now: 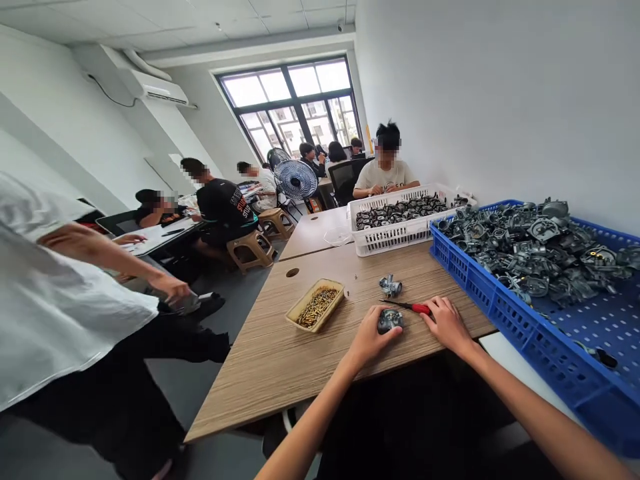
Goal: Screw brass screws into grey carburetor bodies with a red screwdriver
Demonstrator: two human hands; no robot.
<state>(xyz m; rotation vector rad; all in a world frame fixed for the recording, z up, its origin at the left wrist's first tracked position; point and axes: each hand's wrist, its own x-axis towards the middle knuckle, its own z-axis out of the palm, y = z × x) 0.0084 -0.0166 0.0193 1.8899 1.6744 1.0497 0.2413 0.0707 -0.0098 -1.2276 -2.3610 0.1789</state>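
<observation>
On the wooden table (pixel 280 360), my left hand (pixel 373 337) is closed around a grey metal part (pixel 390 321) near the front edge. My right hand (pixel 447 323), to the right of it, grips a screwdriver by its red handle (pixel 421 308). The dark shaft points left, just beyond the held part. A second metal part (pixel 391 286) lies a little farther back, touched by neither hand. To the left sits a cream tray (pixel 291 319) of small brass-coloured pieces (pixel 318 307). Two tiny pieces lie on the table near the tray.
At the right, a blue crate (pixel 505 317) holds a heap of metal parts. Behind it stands a white crate (pixel 380 240) of dark parts, with a seated person (pixel 385 175) beyond. A person in a white shirt (pixel 65 287) stands at the left. A fan (pixel 296 180) is farther back.
</observation>
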